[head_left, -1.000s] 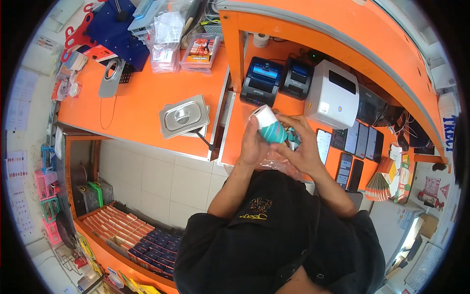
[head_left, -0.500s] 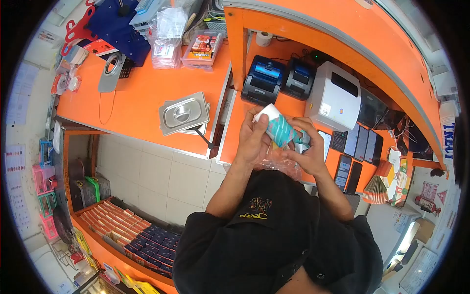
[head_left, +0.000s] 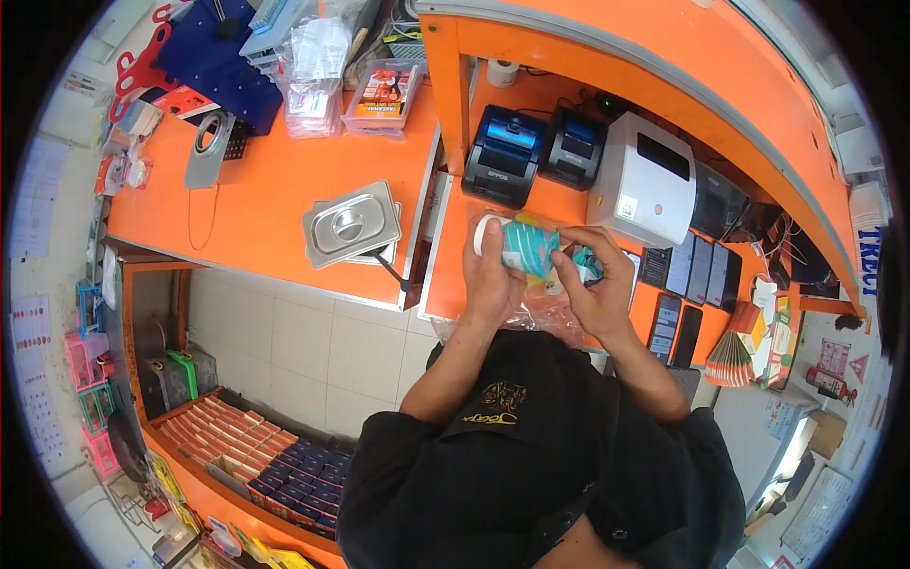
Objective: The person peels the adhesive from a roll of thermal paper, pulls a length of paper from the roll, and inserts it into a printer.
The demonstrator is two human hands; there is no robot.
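Observation:
A small white paper roll (head_left: 533,248) with a teal striped wrapper lies between my two hands, above the orange counter. My left hand (head_left: 493,280) is closed round its white end, the thumb on top. On the other side my right hand (head_left: 599,284) pinches the crumpled teal wrapper (head_left: 588,266) at the far end; part of it is hidden by the fingers. Below the hands, against my black shirt, is a crinkled clear plastic bag (head_left: 550,313).
Two black receipt printers (head_left: 505,156) and a white label printer (head_left: 645,180) stand under the shelf. Several phones (head_left: 701,275) lie to the right. Metal lids (head_left: 351,228), a plastic box (head_left: 384,95) and a grey metal stand (head_left: 209,152) sit on the left counter.
The roll has tilted from slanting to nearly level, its white end turned left and lower. My right hand has shifted slightly and still pinches the wrapper.

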